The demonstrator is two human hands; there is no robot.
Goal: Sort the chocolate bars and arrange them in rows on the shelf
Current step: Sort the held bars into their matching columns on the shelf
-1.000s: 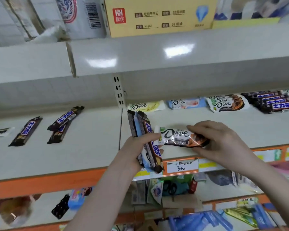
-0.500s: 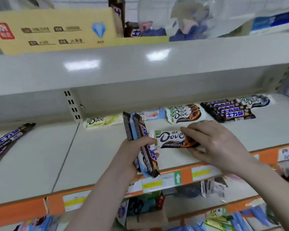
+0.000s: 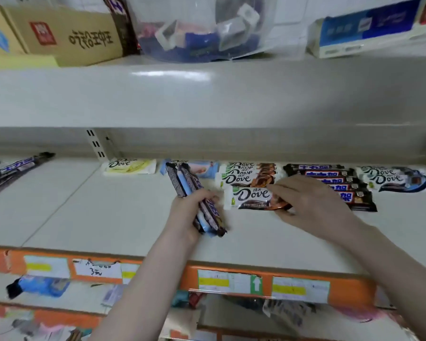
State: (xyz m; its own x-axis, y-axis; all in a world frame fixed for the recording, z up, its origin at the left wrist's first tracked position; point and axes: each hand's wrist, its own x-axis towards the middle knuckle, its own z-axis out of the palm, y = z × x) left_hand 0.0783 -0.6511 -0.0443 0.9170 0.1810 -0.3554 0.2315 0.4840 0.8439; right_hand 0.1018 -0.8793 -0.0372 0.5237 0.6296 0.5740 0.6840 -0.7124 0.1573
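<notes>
Your view is evenly lit from overhead. Glare streaks the upper shelf front point(image 3: 170, 76). Edges bow from wide-angle distortion. Lower shelves point(image 3: 59, 316) and the top corners read soft and blurred.

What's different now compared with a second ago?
The right hand has carried the brown Dove bar back over the shelf, up against the row of matching Dove bars, fingers still on it. The left hand still holds its bundle of bars upright.
</notes>
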